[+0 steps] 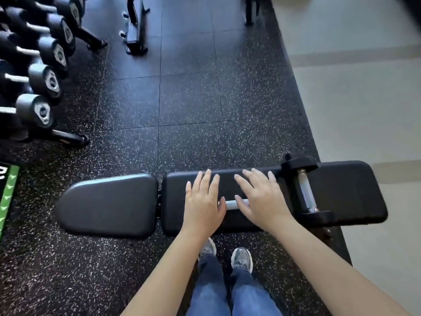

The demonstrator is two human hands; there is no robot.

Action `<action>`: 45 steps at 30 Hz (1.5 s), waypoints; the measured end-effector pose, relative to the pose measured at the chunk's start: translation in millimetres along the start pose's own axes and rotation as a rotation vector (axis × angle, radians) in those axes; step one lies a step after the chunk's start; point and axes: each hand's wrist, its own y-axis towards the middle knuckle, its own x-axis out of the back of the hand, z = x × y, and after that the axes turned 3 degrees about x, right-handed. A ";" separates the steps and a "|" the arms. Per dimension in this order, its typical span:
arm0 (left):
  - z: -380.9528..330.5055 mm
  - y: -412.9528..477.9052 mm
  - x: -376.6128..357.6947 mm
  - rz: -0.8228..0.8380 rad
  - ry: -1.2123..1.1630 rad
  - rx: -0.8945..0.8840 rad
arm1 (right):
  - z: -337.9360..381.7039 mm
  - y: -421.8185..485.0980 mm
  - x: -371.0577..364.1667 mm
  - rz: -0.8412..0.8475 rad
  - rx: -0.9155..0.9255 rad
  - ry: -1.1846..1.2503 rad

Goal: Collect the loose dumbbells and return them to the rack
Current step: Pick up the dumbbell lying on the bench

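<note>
Head view: dumbbell handle (232, 203) lies between left hand (202, 202) and right hand (262, 197), fingers straight, gripping nothing.

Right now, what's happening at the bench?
A person stands at a flat bench with the left hand and right hand open, fingers straight, over a dumbbell whose chrome handle shows between them. Neither hand grips it yet. A second dumbbell lies untouched on the bench to their right. The rack, already holding dumbbells, is at upper left.

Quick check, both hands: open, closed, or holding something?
Left hand: open, fingers straight, holding nothing.
Right hand: open, fingers straight, holding nothing.
</note>
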 end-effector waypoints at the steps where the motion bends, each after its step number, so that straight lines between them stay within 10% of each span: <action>1: 8.3 3.9 -10.6 0.025 -0.006 0.001 | -1.1 1.9 -14.4 0.017 -0.008 0.009; 19: 73.2 6.7 -154.8 0.190 0.057 -0.065 | -42.3 -6.7 -204.6 0.220 -0.004 0.126; 45: 68.4 -20.5 -199.5 0.130 -0.084 0.090 | -87.3 7.9 -247.5 0.665 0.019 0.359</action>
